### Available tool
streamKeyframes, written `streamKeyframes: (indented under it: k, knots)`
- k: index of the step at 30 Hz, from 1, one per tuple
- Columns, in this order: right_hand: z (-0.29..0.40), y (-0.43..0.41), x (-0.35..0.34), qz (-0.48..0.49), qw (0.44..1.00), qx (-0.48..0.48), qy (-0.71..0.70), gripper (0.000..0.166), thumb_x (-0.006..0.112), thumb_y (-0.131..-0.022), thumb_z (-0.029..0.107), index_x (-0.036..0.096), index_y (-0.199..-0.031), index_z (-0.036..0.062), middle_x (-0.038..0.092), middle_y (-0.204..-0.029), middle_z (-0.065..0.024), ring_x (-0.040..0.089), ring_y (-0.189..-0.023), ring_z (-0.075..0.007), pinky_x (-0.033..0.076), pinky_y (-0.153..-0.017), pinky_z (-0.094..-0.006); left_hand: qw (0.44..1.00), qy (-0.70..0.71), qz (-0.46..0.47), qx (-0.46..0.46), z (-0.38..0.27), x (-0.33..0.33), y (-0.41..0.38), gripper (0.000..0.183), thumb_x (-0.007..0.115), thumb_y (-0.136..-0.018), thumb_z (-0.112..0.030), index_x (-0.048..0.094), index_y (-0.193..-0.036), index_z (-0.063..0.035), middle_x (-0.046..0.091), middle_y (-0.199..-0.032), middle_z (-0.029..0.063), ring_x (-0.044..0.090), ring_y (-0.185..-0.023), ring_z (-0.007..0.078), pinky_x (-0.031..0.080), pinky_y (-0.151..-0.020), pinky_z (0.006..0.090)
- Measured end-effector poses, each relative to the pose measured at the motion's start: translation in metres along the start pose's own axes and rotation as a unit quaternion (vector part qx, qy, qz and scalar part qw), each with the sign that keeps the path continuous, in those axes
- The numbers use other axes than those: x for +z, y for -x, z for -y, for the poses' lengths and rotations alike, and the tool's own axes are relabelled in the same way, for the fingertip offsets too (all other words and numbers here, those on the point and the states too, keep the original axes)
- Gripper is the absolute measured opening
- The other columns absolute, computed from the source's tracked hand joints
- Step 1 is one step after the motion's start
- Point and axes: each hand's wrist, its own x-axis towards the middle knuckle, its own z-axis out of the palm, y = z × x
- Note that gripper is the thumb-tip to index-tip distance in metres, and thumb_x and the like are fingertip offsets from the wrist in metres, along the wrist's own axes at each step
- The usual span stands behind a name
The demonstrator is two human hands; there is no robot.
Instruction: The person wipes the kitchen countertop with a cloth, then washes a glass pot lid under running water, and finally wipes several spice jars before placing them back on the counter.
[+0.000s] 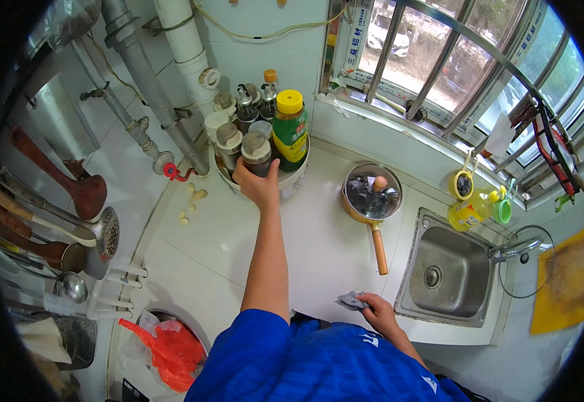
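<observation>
My left hand [260,185] grips a glass jar with a clear-and-white lid [256,146] at the front of a round white tray [299,177]. Close around that jar stand more lidded jars, dark pump-top bottles [247,111] and a green and yellow bottle with a yellow cap [290,131]. My right hand [380,312] holds a crumpled grey cloth [351,301] near the counter's front edge. A small pot with a glass lid [371,193] and a wooden handle stands on the counter between the tray and the sink.
Garlic cloves and a ginger piece [199,196] lie left of the tray. A steel sink [453,271] is at the right, with a yellow soap bottle [468,213] behind it. A red plastic bag [174,357] lies in a bowl at lower left. Ladles [75,287] hang on the left wall.
</observation>
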Motion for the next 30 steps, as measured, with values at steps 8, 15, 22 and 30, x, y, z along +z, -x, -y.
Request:
streamKeyframes:
  k: [8,15,22,30]
  knots:
    - [-0.002,-0.018,-0.017,-0.008,1.0,0.008,-0.028,0.036,0.054,-0.078,0.005,0.063,-0.112,0.0099,0.061,-0.114,-0.0166,0.06,-0.104,-0.0317,0.048,-0.09,-0.0347,0.996,0.074,-0.007,0.04,0.001,-0.003,-0.008,0.068,0.083,-0.063,-0.018,0.05,-0.12,-0.0011,0.05,-0.115,0.017,0.046,-0.111,0.0345,0.038,-0.095,0.0433]
    - [-0.002,-0.039,-0.032,-0.026,0.973,0.11,-0.2,0.032,0.049,-0.084,0.004,0.063,-0.113,0.0022,0.062,-0.097,-0.0029,0.055,-0.08,-0.0085,0.045,-0.07,-0.022,0.911,0.335,0.241,-0.004,-0.066,-0.079,-0.01,0.071,0.079,-0.067,-0.016,0.043,-0.127,-0.0007,0.052,-0.118,0.0101,0.051,-0.109,0.0206,0.04,-0.095,0.034]
    - [0.075,-0.107,-0.072,-0.13,0.946,-0.031,-0.295,0.037,0.049,-0.083,0.003,0.06,-0.118,0.0007,0.061,-0.104,-0.0054,0.054,-0.095,-0.0117,0.043,-0.082,-0.025,0.784,0.322,0.51,-0.146,-0.039,-0.105,0.081,0.067,0.074,-0.068,-0.023,0.045,-0.124,-0.0008,0.056,-0.112,0.0093,0.054,-0.103,0.0181,0.043,-0.092,0.0332]
    - [0.147,-0.136,-0.066,-0.063,0.947,-0.287,-0.131,0.044,0.063,-0.07,-0.003,0.064,-0.112,0.0094,0.055,-0.127,-0.0116,0.049,-0.121,-0.0301,0.037,-0.101,-0.0408,0.731,0.275,0.601,-0.17,-0.062,-0.105,0.112,0.067,0.079,-0.063,-0.019,0.049,-0.121,-0.0018,0.06,-0.107,0.0093,0.059,-0.099,0.0183,0.047,-0.087,0.033]
